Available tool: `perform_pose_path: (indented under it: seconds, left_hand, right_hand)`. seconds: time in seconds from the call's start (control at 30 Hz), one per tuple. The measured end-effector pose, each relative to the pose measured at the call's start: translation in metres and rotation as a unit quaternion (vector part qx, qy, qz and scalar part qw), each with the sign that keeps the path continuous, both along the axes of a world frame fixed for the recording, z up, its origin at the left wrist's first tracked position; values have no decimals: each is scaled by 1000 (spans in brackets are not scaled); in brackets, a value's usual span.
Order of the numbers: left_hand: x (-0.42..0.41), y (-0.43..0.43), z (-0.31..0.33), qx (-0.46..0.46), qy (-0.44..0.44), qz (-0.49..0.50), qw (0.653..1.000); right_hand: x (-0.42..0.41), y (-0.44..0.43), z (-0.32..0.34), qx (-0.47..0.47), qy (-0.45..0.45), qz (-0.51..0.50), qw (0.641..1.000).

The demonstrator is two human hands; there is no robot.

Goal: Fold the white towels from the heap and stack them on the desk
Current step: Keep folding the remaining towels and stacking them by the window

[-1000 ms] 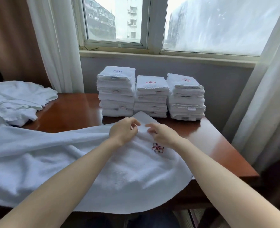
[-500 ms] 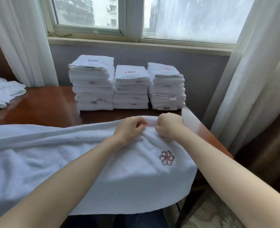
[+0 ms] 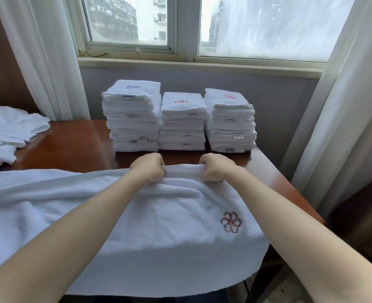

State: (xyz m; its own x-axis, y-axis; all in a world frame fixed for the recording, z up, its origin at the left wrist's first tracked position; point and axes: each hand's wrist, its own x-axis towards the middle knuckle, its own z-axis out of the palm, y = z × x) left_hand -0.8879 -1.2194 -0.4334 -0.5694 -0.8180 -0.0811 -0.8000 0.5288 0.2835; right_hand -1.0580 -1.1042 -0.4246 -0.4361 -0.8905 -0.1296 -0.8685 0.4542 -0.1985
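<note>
A large white towel [image 3: 137,226] with a red flower emblem lies spread over the near part of the brown desk [image 3: 71,145] and hangs off its front edge. My left hand [image 3: 148,169] and my right hand [image 3: 215,170] each grip the towel's far edge, fingers curled round the bunched hem, a short stretch of hem pulled between them. Three stacks of folded white towels [image 3: 180,121] stand side by side at the back of the desk under the window. The heap of unfolded towels [image 3: 8,132] sits at the far left.
White curtains hang at both sides of the window [image 3: 180,29]. The desk's right edge [image 3: 290,184] drops off toward the right curtain. Bare wood shows between the heap and the stacks.
Both hands went from touching the towel's corner area to gripping its far edge, and have now drawn apart along the hem. The view shifted.
</note>
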Motion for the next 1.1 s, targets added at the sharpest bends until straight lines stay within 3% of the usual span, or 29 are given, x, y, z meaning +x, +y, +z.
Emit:
perform_pose_path:
  seconds: [0.07,0.13,0.27,0.6,0.83,1.1]
  left_hand:
    - [-3,0,-6,14,72,19,997]
    - [-10,-2,-9,-33,130,36,990]
    - [-28,-8,-2,-88,209,21,974]
    - [-41,-25,13,-151,302,-32,941]
    - [-31,-16,2,-119,226,-53,965]
    - [-5,17,-1,-134,307,-51,941]
  right_hand:
    - [-4,0,2,-32,-26,-35,999]
    - [-9,0,4,-87,-54,-72,992]
    - [-26,-8,7,-185,-2,-106,977]
    - [-56,-18,12,-340,1,-88,936]
    - [-53,1,-5,-303,9,-90,949]
    - [-35,40,-5,-314,39,-104,943]
